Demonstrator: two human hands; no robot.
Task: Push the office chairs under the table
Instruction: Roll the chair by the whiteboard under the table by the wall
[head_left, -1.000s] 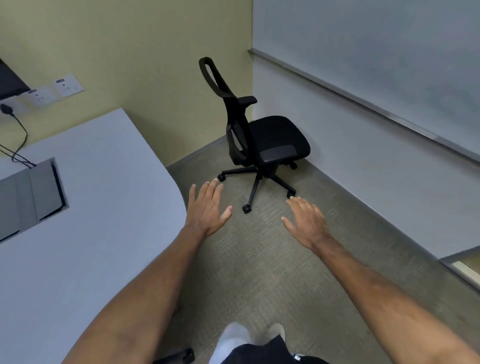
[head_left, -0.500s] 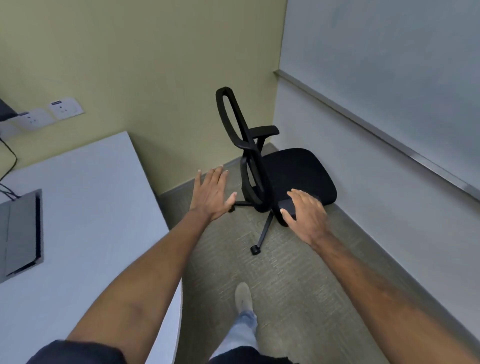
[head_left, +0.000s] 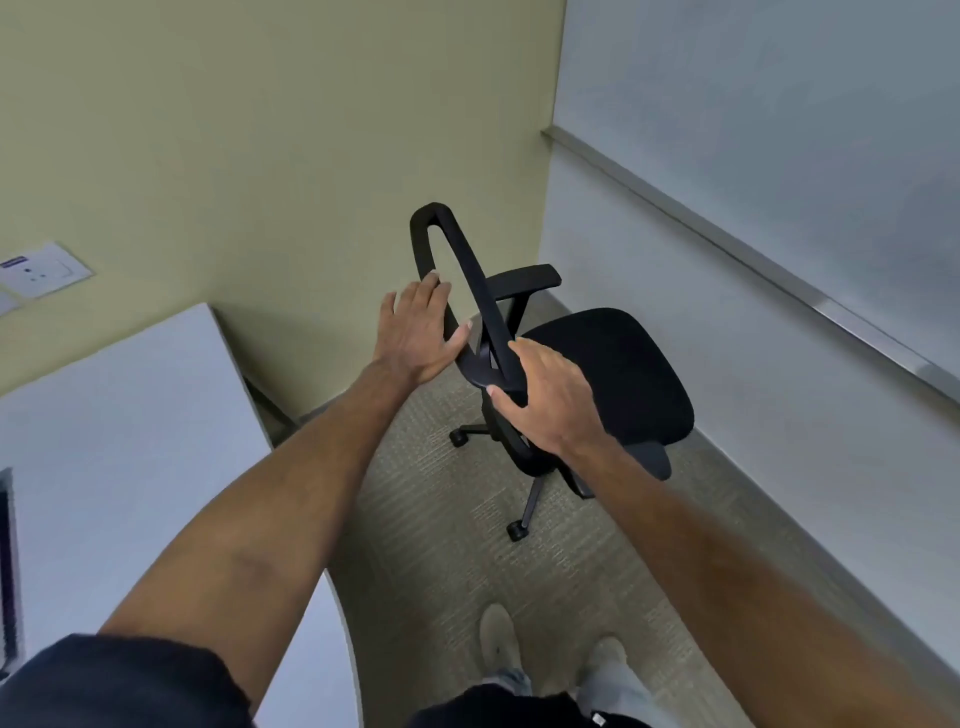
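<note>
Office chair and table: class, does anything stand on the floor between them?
Nothing visible does. Only bare carpet lies between the office chair and the table; both hands, left hand and right hand, are already at its backrest.

Carpeted floor (head_left: 441, 561), centre and lower frame, bearing the office chair (head_left: 608, 374) on castors at mid-frame and my two shoes (head_left: 498, 644) at the bottom. White desk (head_left: 130, 441) at left, its top largely bare.

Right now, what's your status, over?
Both hands open: left hand and right hand at the chair backrest. Chair not under table. Nothing between.
</note>
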